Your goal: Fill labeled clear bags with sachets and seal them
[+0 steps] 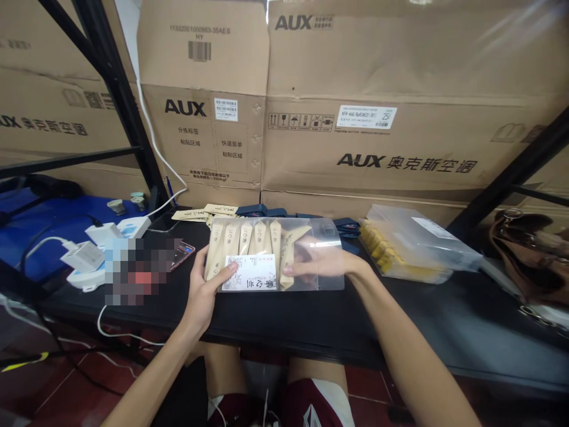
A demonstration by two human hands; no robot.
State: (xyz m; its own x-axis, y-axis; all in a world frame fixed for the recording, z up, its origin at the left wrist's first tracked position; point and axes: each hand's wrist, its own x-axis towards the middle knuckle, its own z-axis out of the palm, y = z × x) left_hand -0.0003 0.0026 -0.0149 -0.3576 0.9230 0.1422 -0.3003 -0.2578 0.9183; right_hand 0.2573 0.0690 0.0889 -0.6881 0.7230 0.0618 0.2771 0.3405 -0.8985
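A clear plastic box [332, 237] is held level above the front of the black table, its open end to the right. Inside stand several beige paper packets [256, 237] with dark writing, side by side, and a white label [253, 274] is on the box's near face. My left hand [205, 292] grips the box's left end, thumb on the near face. Through the open end reaches my right hand [315, 264], seen through the plastic, its fingers closed on one tilted beige packet [291, 246] beside the row.
Loose beige packets [195, 213] and dark blue packets [262, 210] lie behind the box. A clear box with yellow packets [391, 252] lies to the right, near a brown bag [520, 249]. A white power strip [89, 279] and a phone [182, 255] are left. Cardboard [302, 77] stands behind.
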